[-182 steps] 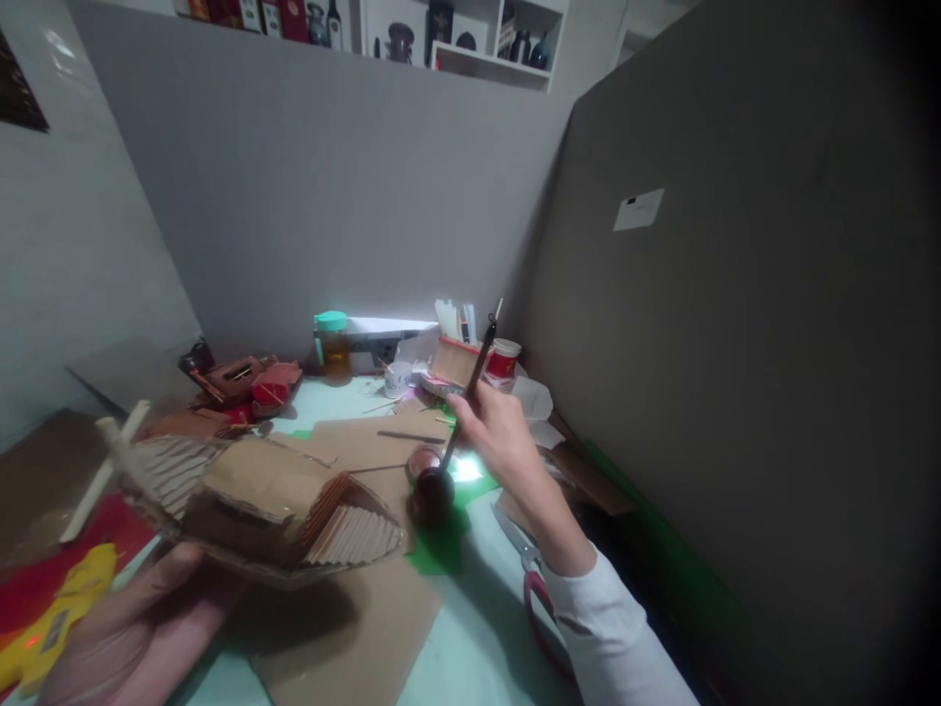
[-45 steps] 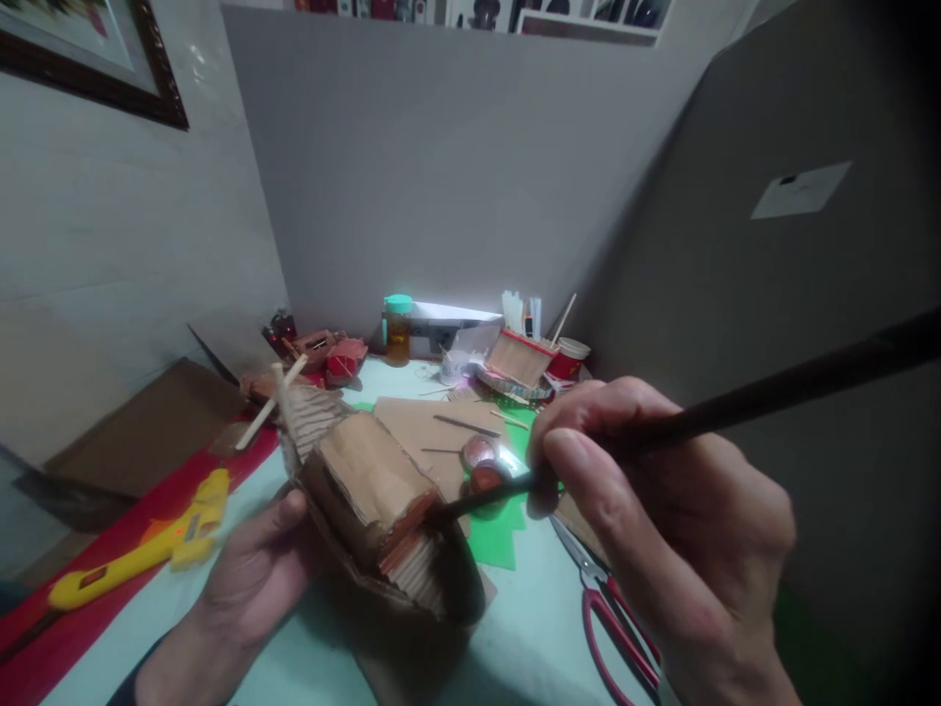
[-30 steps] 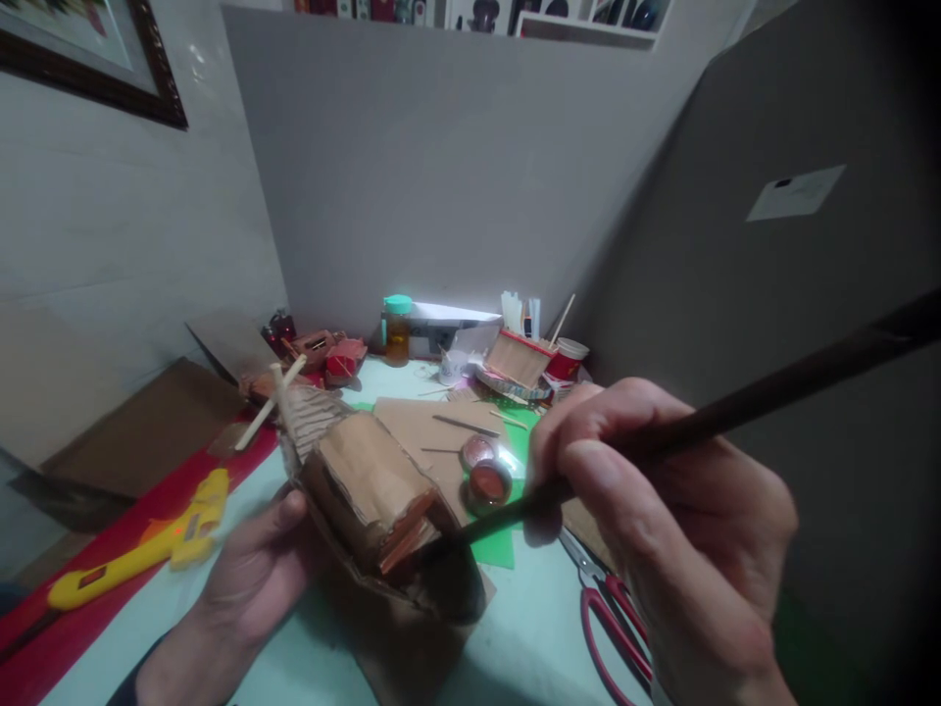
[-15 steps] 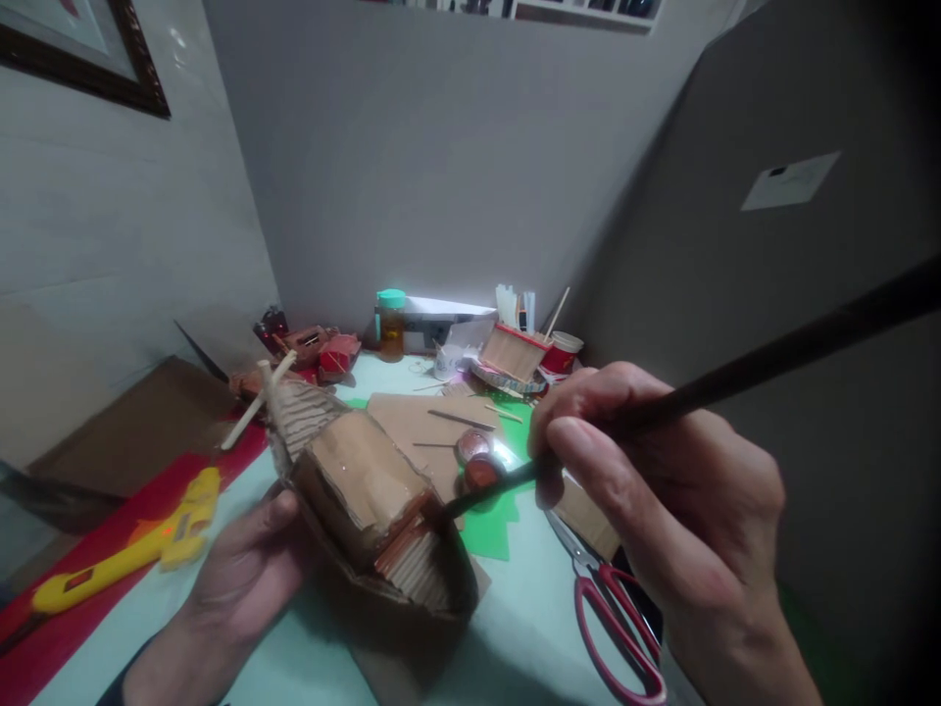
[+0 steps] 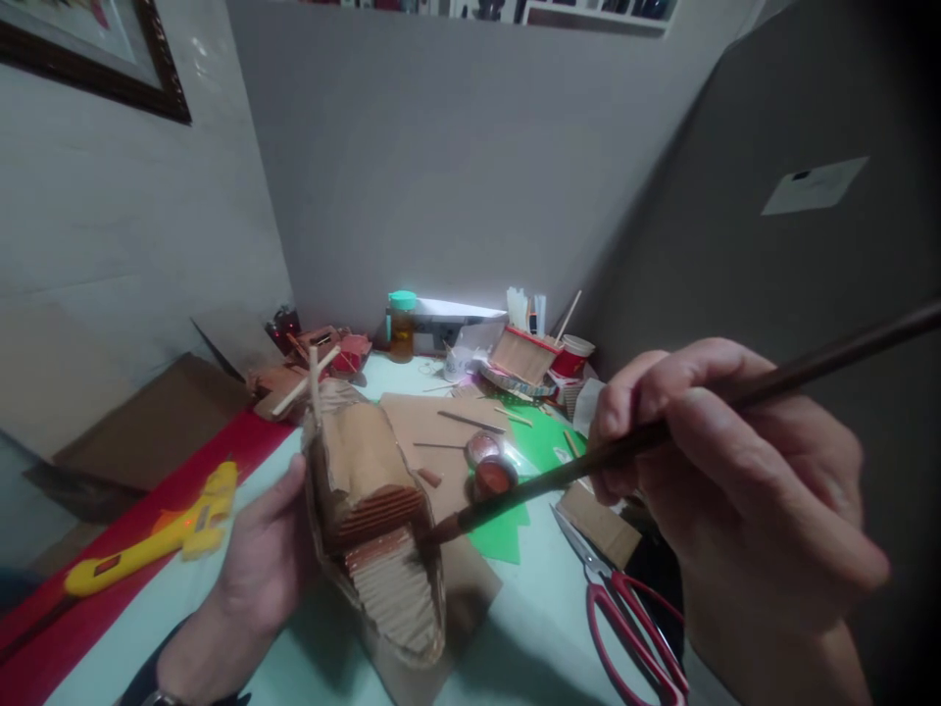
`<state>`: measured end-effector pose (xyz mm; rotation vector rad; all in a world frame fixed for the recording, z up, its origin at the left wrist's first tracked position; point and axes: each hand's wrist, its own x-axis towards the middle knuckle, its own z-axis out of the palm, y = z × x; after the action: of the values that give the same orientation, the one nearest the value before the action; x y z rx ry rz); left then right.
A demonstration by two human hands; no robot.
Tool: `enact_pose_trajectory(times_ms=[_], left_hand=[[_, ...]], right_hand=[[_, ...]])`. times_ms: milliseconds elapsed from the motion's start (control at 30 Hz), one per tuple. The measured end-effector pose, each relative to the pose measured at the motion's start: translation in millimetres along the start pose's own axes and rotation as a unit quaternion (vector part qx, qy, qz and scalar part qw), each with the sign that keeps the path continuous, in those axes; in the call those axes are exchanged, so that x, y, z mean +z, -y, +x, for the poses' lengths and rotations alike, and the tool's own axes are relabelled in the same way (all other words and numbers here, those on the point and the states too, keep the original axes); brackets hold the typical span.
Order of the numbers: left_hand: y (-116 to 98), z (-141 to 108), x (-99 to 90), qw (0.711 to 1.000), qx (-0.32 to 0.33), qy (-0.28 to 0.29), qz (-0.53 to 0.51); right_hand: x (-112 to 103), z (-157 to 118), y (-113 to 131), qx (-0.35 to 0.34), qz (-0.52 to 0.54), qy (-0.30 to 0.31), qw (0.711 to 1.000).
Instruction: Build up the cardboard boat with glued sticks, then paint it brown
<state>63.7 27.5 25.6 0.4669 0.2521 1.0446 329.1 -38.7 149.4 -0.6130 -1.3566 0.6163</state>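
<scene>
A cardboard model boat (image 5: 389, 579) with a curved cabin roof and corrugated deck is held above the table. My left hand (image 5: 269, 549) grips its left side, thumb up along the hull and the other fingers hidden beneath. Reddish-brown paint colours the cabin's end wall and the deck strip below it. My right hand (image 5: 720, 471) pinches a long dark paintbrush (image 5: 544, 480), whose tip touches or hovers at the deck's right edge. Behind the brush sits an open pot of red-brown paint (image 5: 495, 479), with its lid (image 5: 485, 448) beside it.
Red-handled scissors (image 5: 632, 628) lie at the right by a small cardboard piece (image 5: 599, 525). A yellow glue gun (image 5: 162, 534) rests on red sheeting at the left. Towards the wall stand a teal-lidded jar (image 5: 402, 328), a wooden-sided box (image 5: 523, 355) and a red cup (image 5: 571, 356).
The boat has turned so its deck end points more towards me, showing more of the painted wall. My right hand and the brush have moved right, the tip slightly left and lower.
</scene>
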Motion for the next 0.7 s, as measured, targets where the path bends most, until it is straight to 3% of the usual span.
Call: enact_pose_trajectory(times_ms=[200, 400, 700], left_hand=[[4, -1, 6.2, 0.999, -0.014, -0.044, -0.007], [4, -2, 7.6, 0.997, -0.014, -0.077, -0.019], [2, -7, 6.0, 0.997, 0.007, -0.078, -0.011]], right_hand=[[13, -6, -4, 0.006, -0.014, 0.025, 1.0], [25, -18, -7, 0.026, -0.096, -0.015, 0.995], [28, -24, -8, 0.02, -0.104, 0.031, 0.994]])
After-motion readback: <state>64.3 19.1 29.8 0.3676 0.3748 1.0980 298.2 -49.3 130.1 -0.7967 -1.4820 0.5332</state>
